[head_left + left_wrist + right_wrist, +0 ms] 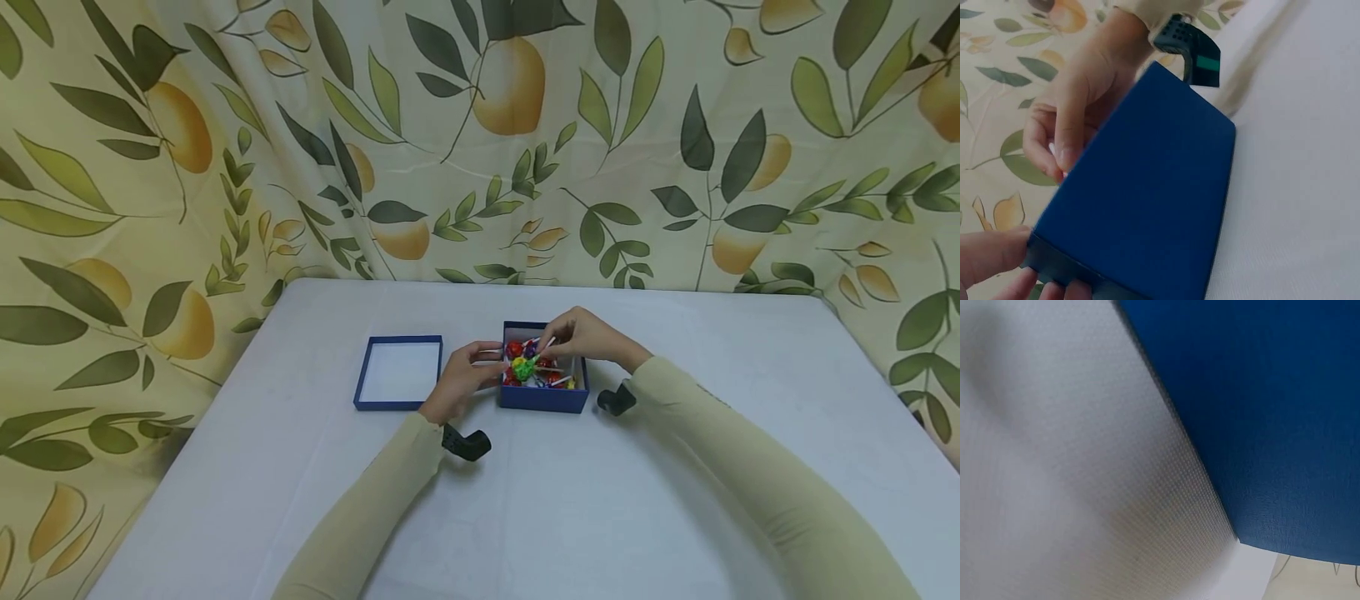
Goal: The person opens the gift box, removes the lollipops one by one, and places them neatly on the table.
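A blue box (543, 400) without its lid holds several lollipops (514, 350) in bright wrappers, with white sticks. My left hand (465, 377) touches the box's left wall, its thumb (997, 250) up at the rim and its fingertips lower on the wall in the left wrist view. Over the box, my right hand (588, 337) pinches the white stick (1052, 149) of a lollipop between thumb and fingers. Close below those fingertips is a green and yellow lollipop (523, 367). In the right wrist view the box's blue wall hides the right hand.
The blue-edged lid (399, 373) lies left of the box, its white inside facing up. A white cloth (570, 500) covers the table. Behind it hangs a curtain (480, 183) printed with leaves and fruit. Each wrist wears a dark camera (467, 443).
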The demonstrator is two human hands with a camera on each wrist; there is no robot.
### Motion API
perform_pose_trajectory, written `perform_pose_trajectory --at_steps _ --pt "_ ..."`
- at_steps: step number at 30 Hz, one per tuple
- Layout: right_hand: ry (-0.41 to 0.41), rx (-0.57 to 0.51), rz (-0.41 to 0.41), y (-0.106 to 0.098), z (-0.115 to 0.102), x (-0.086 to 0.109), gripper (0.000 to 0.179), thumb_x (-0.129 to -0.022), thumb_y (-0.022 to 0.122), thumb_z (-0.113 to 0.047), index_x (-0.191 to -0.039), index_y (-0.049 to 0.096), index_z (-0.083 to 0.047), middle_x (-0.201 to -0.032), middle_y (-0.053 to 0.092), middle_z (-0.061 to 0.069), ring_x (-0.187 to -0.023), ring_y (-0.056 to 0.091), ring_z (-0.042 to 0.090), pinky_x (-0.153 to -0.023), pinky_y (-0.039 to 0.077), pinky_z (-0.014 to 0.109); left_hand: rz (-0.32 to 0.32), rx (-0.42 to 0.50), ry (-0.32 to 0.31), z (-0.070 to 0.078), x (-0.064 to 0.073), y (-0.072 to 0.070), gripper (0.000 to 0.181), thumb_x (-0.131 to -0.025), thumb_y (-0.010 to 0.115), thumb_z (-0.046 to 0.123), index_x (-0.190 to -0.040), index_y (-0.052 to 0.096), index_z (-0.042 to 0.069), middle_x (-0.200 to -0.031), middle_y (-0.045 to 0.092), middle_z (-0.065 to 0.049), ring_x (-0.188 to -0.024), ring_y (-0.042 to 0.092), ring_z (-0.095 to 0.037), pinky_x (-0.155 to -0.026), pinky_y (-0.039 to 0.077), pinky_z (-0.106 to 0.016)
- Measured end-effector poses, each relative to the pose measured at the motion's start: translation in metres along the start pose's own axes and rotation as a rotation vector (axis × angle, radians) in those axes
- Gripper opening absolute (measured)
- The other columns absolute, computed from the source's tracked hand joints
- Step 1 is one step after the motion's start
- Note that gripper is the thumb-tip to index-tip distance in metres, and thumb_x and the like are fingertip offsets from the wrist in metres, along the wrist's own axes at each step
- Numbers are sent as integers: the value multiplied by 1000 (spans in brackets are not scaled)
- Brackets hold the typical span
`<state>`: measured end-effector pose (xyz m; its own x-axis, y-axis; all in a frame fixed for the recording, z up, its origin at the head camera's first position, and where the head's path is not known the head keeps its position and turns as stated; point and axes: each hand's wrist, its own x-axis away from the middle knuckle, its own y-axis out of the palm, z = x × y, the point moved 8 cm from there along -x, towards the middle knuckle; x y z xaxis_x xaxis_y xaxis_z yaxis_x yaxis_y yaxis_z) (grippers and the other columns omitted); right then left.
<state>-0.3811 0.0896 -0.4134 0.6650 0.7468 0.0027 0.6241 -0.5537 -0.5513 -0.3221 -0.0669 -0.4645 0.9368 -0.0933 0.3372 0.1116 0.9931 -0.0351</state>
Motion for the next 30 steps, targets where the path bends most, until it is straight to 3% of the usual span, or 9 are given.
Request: perform_pose_trajectory --at_steps 5,16,24,30 --pt "20 -50 28 -2 3 2 9 -84 69 -6 -86 70 2 -89 71 13 -80 70 17 -72 58 23 15 9 -31 -2 -1 0 42 -87 66 10 -127 55 13 -129 57 -11 -112 60 -25 -92 54 -35" --pt "54 -64 190 -15 6 13 14 -83 72 -13 -86 71 0 -82 69 -4 -74 60 9 -67 51 21 18 59 -77 -7 0 4 44 -87 66 10 -129 54 13 -132 55 -11 -116 58 -27 -99 49 -41" --pt "154 -59 331 -35 0 42 24 -83 72 -22 -94 71 0 -86 69 -5 -77 63 12 -73 54 22 -4 72 -67 -8 0 4 47 -88 64 10 -133 51 17 -139 50 -9 -119 56 -28 -100 48 -42" --pt "157 -62 415 -50 -13 74 23 -86 68 -16 -97 67 4 -83 67 -15 -77 66 7 -74 56 21 -9 73 -55 -5 2 2 47 -89 63 11 -134 50 17 -140 49 -10 -121 54 -29 -101 47 -43"
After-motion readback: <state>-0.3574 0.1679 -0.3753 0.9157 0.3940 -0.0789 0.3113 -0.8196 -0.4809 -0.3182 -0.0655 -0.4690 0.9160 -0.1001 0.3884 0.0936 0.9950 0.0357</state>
